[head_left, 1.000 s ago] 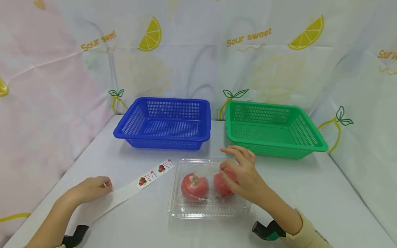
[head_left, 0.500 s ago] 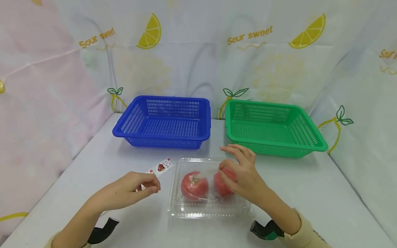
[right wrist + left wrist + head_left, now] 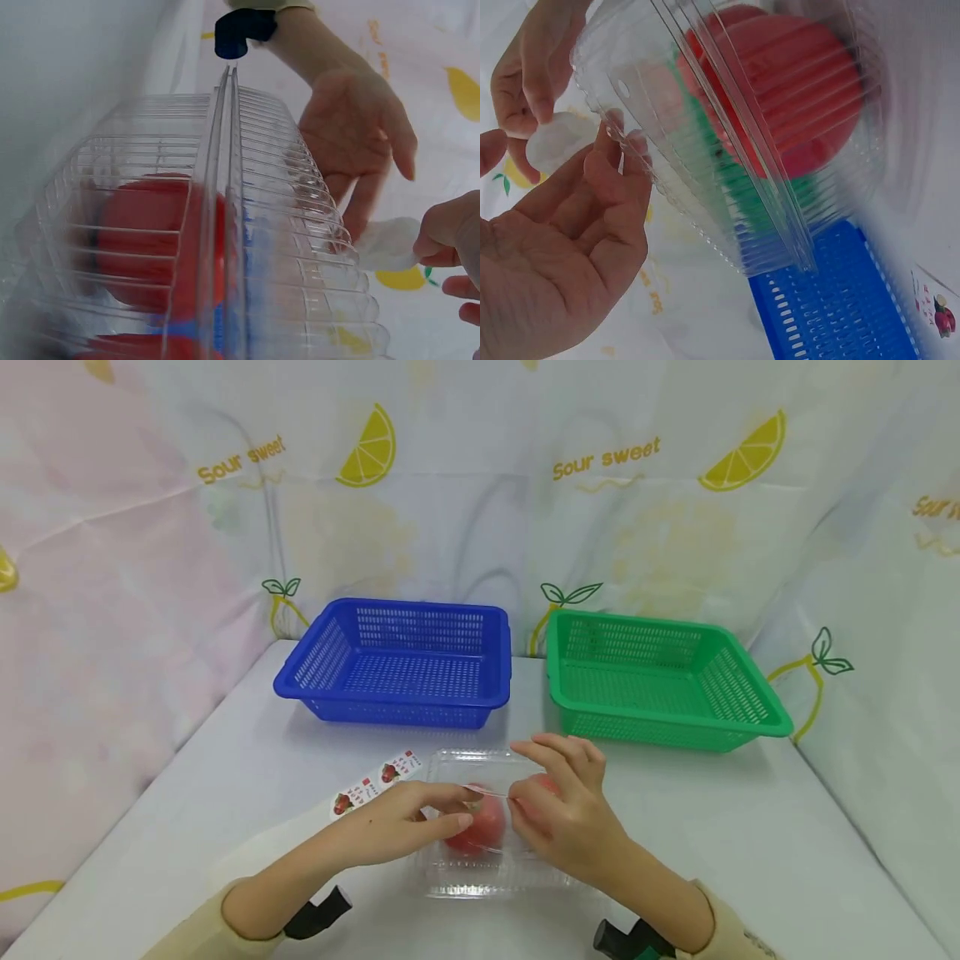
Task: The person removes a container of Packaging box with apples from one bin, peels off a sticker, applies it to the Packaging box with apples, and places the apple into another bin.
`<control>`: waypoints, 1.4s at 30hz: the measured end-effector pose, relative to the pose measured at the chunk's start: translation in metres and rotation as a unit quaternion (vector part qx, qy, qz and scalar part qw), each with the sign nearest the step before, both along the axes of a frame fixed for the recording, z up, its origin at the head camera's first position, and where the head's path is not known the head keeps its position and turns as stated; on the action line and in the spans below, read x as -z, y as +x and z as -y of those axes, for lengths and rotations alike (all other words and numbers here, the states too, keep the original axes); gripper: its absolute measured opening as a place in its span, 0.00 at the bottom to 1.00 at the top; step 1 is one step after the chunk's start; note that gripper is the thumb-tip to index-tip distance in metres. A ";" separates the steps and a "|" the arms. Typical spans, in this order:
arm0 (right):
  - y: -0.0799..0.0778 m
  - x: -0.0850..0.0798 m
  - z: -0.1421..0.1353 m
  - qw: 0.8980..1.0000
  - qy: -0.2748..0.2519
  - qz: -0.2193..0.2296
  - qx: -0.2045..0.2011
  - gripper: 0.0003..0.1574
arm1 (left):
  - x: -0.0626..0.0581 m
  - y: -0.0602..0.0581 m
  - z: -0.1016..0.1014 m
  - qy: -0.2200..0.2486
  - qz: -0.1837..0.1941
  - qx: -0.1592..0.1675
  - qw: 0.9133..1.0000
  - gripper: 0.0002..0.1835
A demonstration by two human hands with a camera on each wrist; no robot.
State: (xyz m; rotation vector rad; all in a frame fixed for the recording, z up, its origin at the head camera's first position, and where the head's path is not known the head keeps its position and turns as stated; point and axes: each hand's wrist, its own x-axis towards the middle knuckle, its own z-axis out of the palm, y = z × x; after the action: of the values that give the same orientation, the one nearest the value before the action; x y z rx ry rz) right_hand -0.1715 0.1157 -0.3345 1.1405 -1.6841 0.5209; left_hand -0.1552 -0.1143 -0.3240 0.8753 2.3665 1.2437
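Observation:
My right hand [image 3: 566, 814] pinches a small oval sticker [image 3: 391, 241] between thumb and index finger, above the clear plastic clamshell box [image 3: 468, 887]. Edge-on in the head view, the sticker's backside looks white in both wrist views. My left hand [image 3: 397, 822] reaches over the box with loosely straight fingers, its index fingertip close to the sticker's left end. Through the lid show two red round fruits, a left one [image 3: 480, 827] partly behind my left fingers and a right one [image 3: 542, 797] mostly behind my right hand.
A white strip of stickers [image 3: 375, 781] printed with red fruit lies left of the box, partly under my left forearm. Behind stand a blue basket [image 3: 405, 710] and a green basket [image 3: 675, 731]. A patterned cloth [image 3: 465, 510] walls in the table.
My left hand has moved right, from the sticker strip to above the box, near the sticker. My right hand has shifted slightly left and down, keeping its pinch. The box and strip stay put.

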 end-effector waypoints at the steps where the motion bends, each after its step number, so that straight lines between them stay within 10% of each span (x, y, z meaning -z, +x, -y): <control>1: 0.000 0.000 0.002 1.000 0.001 -0.012 0.000 0.13 | -0.001 -0.002 -0.001 -0.004 -0.002 -0.011 1.000 0.19; 24: 0.011 0.008 0.015 0.997 0.056 -0.047 -0.011 0.14 | -0.001 -0.012 -0.010 0.016 -0.015 -0.085 0.996 0.08; 42: 0.012 0.005 0.014 0.997 0.055 0.003 -0.046 0.13 | 0.002 -0.012 -0.015 -0.020 -0.089 -0.016 0.996 0.08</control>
State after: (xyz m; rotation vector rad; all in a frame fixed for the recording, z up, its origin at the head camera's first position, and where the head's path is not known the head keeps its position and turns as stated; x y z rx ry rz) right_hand -0.1597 0.1018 -0.3393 1.3028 -1.6882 0.4935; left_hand -0.1675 -0.0991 -0.3259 0.9757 2.5432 1.1693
